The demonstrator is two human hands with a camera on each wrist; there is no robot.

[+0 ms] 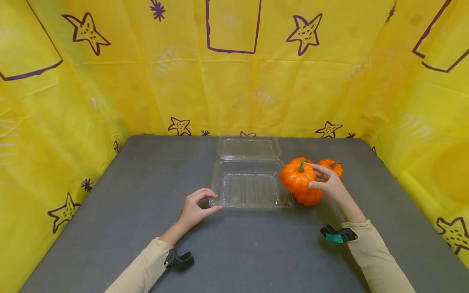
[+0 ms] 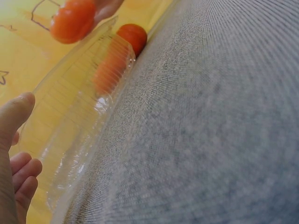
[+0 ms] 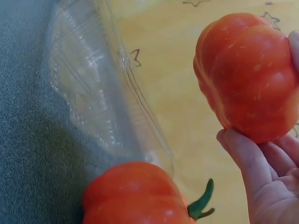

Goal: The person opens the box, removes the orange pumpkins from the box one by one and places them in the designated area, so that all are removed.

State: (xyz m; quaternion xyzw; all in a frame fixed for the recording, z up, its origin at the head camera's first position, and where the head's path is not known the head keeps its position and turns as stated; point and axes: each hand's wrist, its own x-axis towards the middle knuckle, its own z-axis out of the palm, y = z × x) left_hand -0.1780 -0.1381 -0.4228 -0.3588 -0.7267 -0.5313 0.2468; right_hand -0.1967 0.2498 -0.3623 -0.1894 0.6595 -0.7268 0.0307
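A clear plastic clamshell container (image 1: 253,205) lies on the table with its lid (image 1: 249,147) folded back. My left hand (image 1: 196,207) holds its near left corner, thumb at the front edge and fingers at the side. My right hand (image 1: 329,183) grips an orange toy pumpkin (image 1: 296,177) with a green stem, raised beside the container's right side. In the right wrist view, the thumb and fingers press around this pumpkin (image 3: 247,77). Below it sits another pumpkin (image 1: 310,198), also in the right wrist view with its green stem (image 3: 202,203). A further pumpkin (image 1: 336,166) stands behind the right hand.
The grey table (image 1: 234,252) carries the container at its middle and the pumpkins at its right. Yellow cloth (image 1: 234,93) with purple drawings hangs around the back and sides. Black wrist mounts (image 1: 179,259) sit on both forearms.
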